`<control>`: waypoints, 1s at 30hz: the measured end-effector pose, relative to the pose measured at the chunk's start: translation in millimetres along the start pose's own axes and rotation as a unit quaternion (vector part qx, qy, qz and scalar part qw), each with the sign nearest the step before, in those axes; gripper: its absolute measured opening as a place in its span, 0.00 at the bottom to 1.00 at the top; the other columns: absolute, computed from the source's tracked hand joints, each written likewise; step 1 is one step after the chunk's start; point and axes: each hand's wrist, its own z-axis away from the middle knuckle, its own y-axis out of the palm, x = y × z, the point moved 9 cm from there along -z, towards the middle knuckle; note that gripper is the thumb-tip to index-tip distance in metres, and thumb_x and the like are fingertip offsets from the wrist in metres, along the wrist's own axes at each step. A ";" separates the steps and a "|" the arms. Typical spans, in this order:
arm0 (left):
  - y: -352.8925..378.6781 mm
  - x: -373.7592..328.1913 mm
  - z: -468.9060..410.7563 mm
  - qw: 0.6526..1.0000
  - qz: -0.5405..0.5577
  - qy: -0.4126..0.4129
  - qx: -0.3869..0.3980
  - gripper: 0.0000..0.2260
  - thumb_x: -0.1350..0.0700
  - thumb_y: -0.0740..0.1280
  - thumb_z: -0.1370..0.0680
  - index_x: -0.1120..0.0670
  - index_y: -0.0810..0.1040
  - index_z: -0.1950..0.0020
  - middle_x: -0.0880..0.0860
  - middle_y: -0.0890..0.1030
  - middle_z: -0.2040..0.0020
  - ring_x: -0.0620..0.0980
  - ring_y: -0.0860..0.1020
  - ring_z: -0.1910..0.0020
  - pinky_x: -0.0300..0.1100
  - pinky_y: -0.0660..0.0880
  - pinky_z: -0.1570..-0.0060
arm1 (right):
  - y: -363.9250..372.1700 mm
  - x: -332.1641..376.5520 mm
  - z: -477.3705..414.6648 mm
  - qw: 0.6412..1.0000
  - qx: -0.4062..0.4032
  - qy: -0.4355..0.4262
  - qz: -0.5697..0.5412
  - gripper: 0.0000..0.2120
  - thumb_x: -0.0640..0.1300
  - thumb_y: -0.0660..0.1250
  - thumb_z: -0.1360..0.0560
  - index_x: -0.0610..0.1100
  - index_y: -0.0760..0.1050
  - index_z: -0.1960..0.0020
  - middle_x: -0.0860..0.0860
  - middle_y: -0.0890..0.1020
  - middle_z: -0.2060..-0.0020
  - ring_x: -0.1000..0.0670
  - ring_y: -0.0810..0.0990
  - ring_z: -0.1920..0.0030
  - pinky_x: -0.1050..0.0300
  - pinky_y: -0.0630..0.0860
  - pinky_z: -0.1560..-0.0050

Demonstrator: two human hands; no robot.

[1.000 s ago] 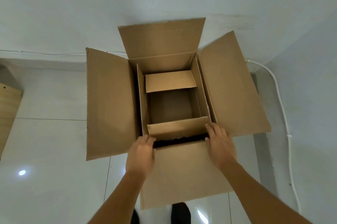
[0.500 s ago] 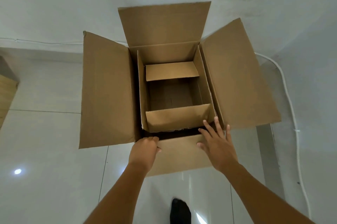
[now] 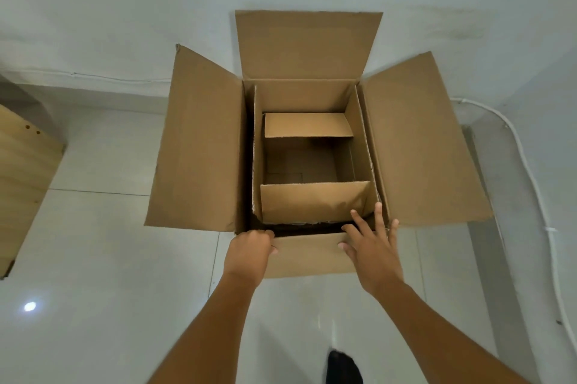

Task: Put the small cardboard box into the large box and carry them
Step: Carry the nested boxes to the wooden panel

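Here the large box (image 3: 199, 146) stands on the pale tiled floor (image 3: 103, 243) with all four flaps thrown open, and the small box (image 3: 312, 171) sits down inside it, its own top open too. The small box lies just ahead of both hands, with a dark gap showing between its near flap and the large box's near wall.

The left hand (image 3: 248, 254) is curled over the near rim of the large box at its left corner, fingers bent down over the edge and out of sight inside, so it grips the cardboard there. The near flap hangs down outside the box, between the two hands and just below them.

The right hand (image 3: 373, 251) is spread wide and holds nothing; its fingers (image 3: 359, 221) are splayed and reach over the near right corner, their tips lying by the small box's near flap. Whether they press on it or hover just above cannot be told.

Beyond the fingertips the far flap stands up against the white wall (image 3: 125, 8). Out past the right hand a white cable (image 3: 530, 171) curves down the wall toward the floor. Well off beyond the left hand a wooden panel (image 3: 22, 183) leans in at the frame's edge. Back toward the wrists, between the forearms, a dark shoe (image 3: 343, 366) shows on the floor.
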 end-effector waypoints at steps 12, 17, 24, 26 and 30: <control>-13.1 129.8 44.8 0.998 0.018 -0.060 -0.020 0.11 0.52 0.60 0.20 0.53 0.76 0.40 0.55 0.83 0.47 0.55 0.80 0.47 0.45 0.75 0.50 | -1.9 138.8 -16.3 0.998 0.015 -0.063 -0.009 0.14 0.54 0.54 0.21 0.50 0.69 0.39 0.50 0.63 0.26 0.36 0.36 0.26 0.34 0.38 0.29; -15.5 194.6 69.6 0.995 0.031 -0.094 -0.018 0.12 0.51 0.60 0.20 0.52 0.75 0.40 0.54 0.83 0.49 0.53 0.81 0.49 0.42 0.75 0.53 | -4.4 207.1 -20.8 0.995 0.005 -0.098 -0.026 0.12 0.52 0.56 0.21 0.50 0.71 0.42 0.48 0.66 0.28 0.37 0.38 0.25 0.36 0.34 0.32; -29.7 271.5 89.2 0.992 0.029 -0.123 -0.029 0.13 0.51 0.61 0.20 0.52 0.75 0.37 0.55 0.83 0.46 0.55 0.80 0.46 0.44 0.75 0.51 | -2.6 290.1 -33.7 0.992 0.019 -0.121 -0.026 0.11 0.51 0.55 0.21 0.50 0.70 0.42 0.48 0.69 0.30 0.37 0.36 0.26 0.33 0.36 0.30; -35.8 291.0 91.7 0.991 0.027 -0.127 -0.032 0.14 0.52 0.61 0.20 0.53 0.74 0.36 0.55 0.83 0.45 0.55 0.80 0.45 0.45 0.75 0.49 | -2.4 310.8 -37.7 0.992 0.019 -0.120 -0.025 0.10 0.50 0.55 0.21 0.50 0.70 0.42 0.48 0.70 0.31 0.37 0.36 0.26 0.33 0.37 0.30; -44.9 326.6 89.5 0.991 0.027 -0.132 -0.026 0.14 0.52 0.61 0.20 0.52 0.75 0.35 0.55 0.83 0.45 0.55 0.80 0.45 0.46 0.76 0.48 | -4.1 344.3 -44.6 0.994 0.010 -0.105 -0.030 0.10 0.50 0.55 0.21 0.50 0.70 0.43 0.48 0.73 0.34 0.37 0.36 0.26 0.34 0.35 0.31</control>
